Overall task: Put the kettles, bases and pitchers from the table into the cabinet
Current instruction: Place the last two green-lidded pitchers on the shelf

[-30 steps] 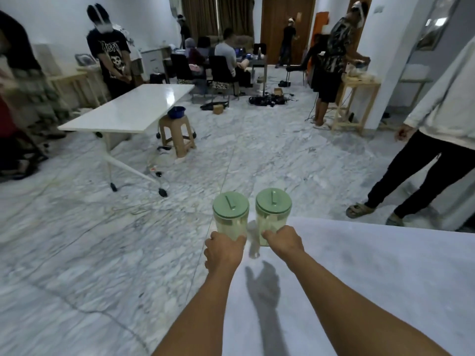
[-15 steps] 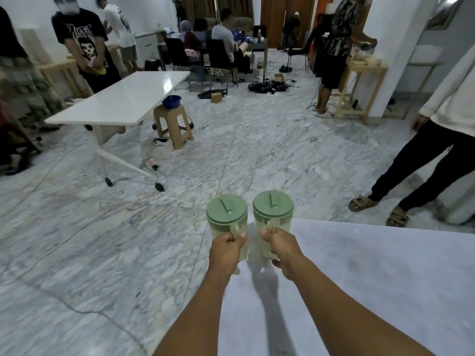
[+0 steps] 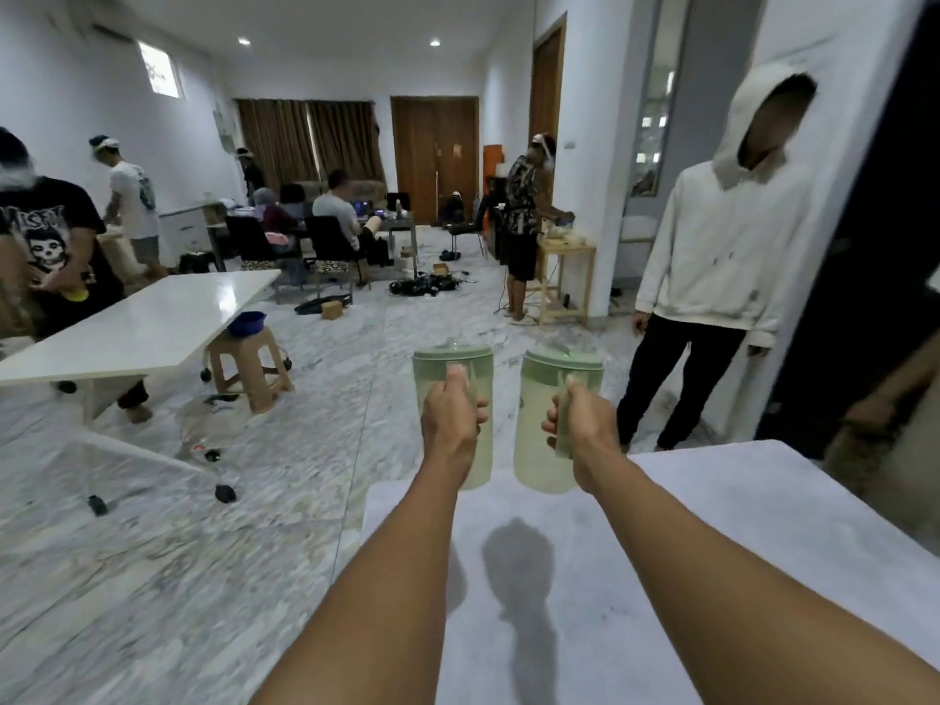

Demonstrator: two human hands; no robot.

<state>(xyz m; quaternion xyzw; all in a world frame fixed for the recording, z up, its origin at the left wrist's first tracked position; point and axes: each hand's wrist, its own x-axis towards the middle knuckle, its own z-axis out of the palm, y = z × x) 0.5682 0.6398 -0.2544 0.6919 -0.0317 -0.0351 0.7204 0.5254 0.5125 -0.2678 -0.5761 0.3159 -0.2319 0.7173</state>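
Two pale green pitchers with green lids hang side by side in the air above the far left corner of the grey table (image 3: pixel 712 577). My left hand (image 3: pixel 452 424) grips the handle of the left pitcher (image 3: pixel 475 366). My right hand (image 3: pixel 585 429) grips the handle of the right pitcher (image 3: pixel 539 414). Both pitchers are upright and a small gap separates them. Their shadows fall on the tabletop below. No kettle, base or cabinet shows in this view.
A person in a white hoodie (image 3: pixel 722 256) stands close beyond the table's far right. A white table on wheels (image 3: pixel 142 323) and a brown stool (image 3: pixel 249 363) with a blue bowl stand to the left. Several people work farther back. Marble floor lies between.
Both pitchers have come up off the table's corner and now hang higher and a little further apart. The view has tilted up, showing more of the room.
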